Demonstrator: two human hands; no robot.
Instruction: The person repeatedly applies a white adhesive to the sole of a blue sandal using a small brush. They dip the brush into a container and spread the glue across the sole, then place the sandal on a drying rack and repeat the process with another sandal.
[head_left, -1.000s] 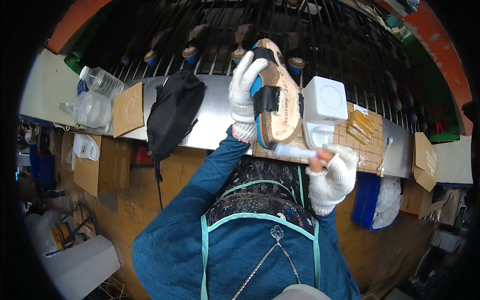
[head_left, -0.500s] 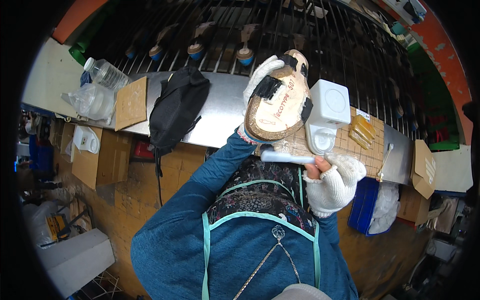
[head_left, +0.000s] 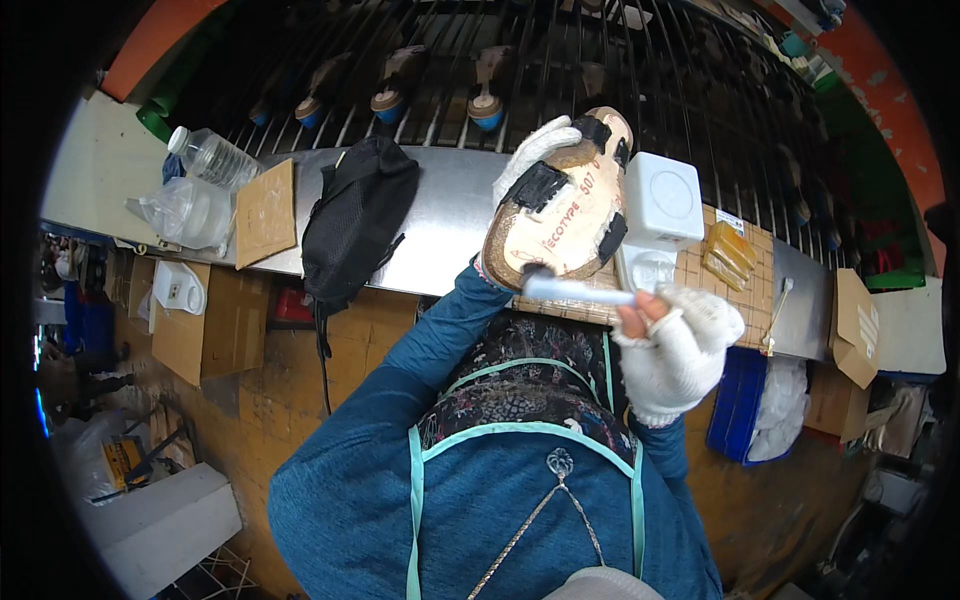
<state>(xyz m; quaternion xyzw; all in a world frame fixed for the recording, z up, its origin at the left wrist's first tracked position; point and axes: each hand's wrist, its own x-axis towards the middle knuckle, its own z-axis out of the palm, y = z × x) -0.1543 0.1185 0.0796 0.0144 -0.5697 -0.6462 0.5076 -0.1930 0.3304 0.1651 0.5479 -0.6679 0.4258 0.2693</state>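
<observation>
A brown shoe upper (head_left: 565,235) is tilted with its pale insole board facing me. Black strips fold over its edges. My left hand (head_left: 530,152), in a white knitted glove, wraps round its left side, with most of the fingers hidden behind it. My right hand (head_left: 682,350), in a white glove with bare fingertips, pinches the pale handle of a brush (head_left: 592,293). The brush's dark, blurred bristles are at the near end of the shoe upper and appear to touch it. Just right of the shoe upper stands a white plastic container (head_left: 664,205), with a lower, shiny part.
Beyond the metal bench (head_left: 440,190), several shoes (head_left: 485,110) lie on a rack of dark rods. A black bag (head_left: 360,210), a cardboard piece (head_left: 266,213) and a clear bottle (head_left: 215,160) sit left. Yellow blocks (head_left: 730,254) and a thin white stick (head_left: 778,312) lie right.
The brush has moved up and away from me, its bristles now at the shoe upper's near end. The shoe upper has shifted slightly right and tilted a little.
</observation>
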